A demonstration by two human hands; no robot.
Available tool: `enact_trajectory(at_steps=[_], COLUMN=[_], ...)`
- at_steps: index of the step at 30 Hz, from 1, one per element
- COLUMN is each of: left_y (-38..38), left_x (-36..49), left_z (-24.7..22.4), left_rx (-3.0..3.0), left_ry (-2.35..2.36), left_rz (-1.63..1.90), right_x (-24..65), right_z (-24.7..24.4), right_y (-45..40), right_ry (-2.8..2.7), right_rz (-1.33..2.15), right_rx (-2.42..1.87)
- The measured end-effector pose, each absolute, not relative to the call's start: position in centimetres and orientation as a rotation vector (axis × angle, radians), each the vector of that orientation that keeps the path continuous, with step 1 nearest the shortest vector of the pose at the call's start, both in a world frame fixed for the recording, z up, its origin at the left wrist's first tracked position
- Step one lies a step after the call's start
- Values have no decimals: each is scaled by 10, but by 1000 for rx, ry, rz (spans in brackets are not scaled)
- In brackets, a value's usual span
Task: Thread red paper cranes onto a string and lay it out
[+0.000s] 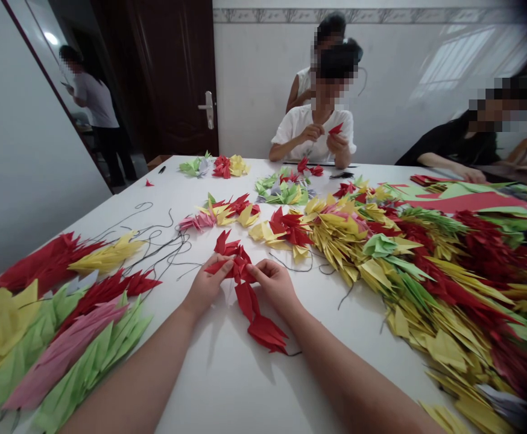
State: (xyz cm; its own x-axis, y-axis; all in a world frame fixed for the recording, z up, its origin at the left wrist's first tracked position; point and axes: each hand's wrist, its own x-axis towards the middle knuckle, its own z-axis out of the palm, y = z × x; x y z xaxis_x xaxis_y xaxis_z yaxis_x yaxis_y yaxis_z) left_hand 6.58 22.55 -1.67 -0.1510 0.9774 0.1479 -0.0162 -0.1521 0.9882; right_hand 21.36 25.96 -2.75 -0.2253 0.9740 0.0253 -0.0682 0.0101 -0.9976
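Note:
Both my hands meet over the near middle of the white table, pinching a string of red folded-paper pieces [240, 265]. My left hand [207, 280] grips its left side between thumb and fingers. On the other side, my right hand [272, 280] holds it with thumb and fingertips. More red pieces [266, 331] of it trail down toward me and lie on the table, a dark cord end beside them. A pale paper piece [230, 292] shows just under my fingers. Beyond my hands lie clusters of yellow, red and pink folded paper [220, 214].
Bundles of folded paper [69, 355] line the left edge of the table [227, 386]; a big heap [408, 271] covers the right side. Loose dark cords [159, 241] tangle at left. Across the table a person in white [311, 129] holds red paper; a person in black [448, 144] sits right.

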Motion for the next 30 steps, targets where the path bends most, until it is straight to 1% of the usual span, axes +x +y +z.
enact_trajectory(at_steps=[8,17,30], left_y=[229,227,226], left_x=[63,67,68], left_z=[-29,-21,-16], left_rx=[1093,1262,1240], left_ry=[1076,1290,1210], left_rz=[1399,1363,1341], right_x=[215,215,215], right_z=[-27,-23,-21], right_y=[261,259,256], right_ry=[-1299,-1345,-1328], right_rz=[1455,1369,1331], right_rx=[-1006,-1082,-1105])
